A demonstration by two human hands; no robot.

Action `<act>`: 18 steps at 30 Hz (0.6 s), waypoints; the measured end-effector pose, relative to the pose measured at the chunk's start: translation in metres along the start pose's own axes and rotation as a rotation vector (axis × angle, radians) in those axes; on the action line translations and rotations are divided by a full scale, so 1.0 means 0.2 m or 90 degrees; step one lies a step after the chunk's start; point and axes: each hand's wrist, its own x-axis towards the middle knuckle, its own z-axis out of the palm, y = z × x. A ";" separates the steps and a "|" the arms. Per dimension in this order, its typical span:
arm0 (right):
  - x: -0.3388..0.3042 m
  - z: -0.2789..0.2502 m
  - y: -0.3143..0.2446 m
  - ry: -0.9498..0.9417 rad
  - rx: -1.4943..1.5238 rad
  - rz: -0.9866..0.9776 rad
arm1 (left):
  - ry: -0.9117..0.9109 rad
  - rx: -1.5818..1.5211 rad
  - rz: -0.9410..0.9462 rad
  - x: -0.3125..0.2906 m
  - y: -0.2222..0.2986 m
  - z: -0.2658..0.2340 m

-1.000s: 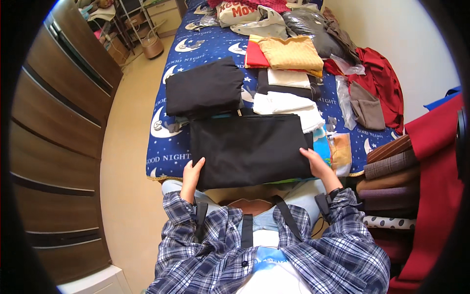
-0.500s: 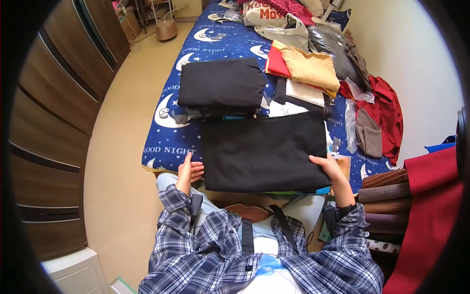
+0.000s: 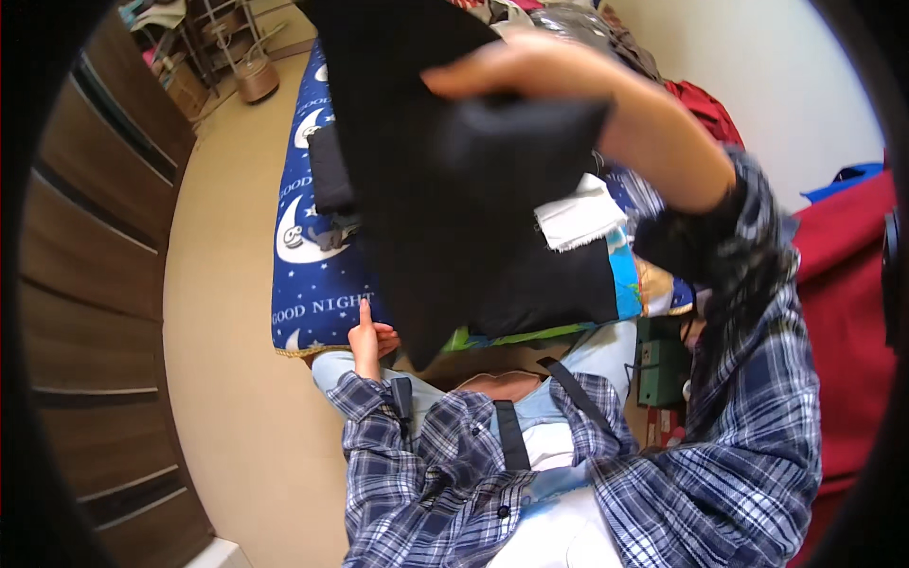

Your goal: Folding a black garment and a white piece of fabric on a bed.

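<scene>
Black cloth (image 3: 426,208) hangs raised over the near edge of the bed (image 3: 341,275), held by the right hand (image 3: 544,71).
In the head view, the right fingers, somewhat blurred, grip its upper part; the left hand (image 3: 370,339), fingers open, is near the bed's near left corner, whether touching cloth I cannot tell. A slow, even lift should, I think, avoid creases.

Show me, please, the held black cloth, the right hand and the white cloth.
Held black cloth (image 3: 426,199), head view: hanging middle.
Right hand (image 3: 542,66), head view: its middle.
White cloth (image 3: 580,214), head view: its middle.
</scene>
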 end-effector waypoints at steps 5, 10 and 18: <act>0.16 -0.26 -0.20 -0.081 -0.144 -0.421 | -0.007 -0.016 -0.003 0.03 -0.01 0.04; 0.17 -0.48 -0.15 -0.047 0.189 -0.293 | 0.008 -0.014 -0.007 0.02 0.01 0.03; 0.45 -0.91 0.85 0.340 -0.021 0.230 | -0.003 -0.006 -0.003 0.02 0.01 0.02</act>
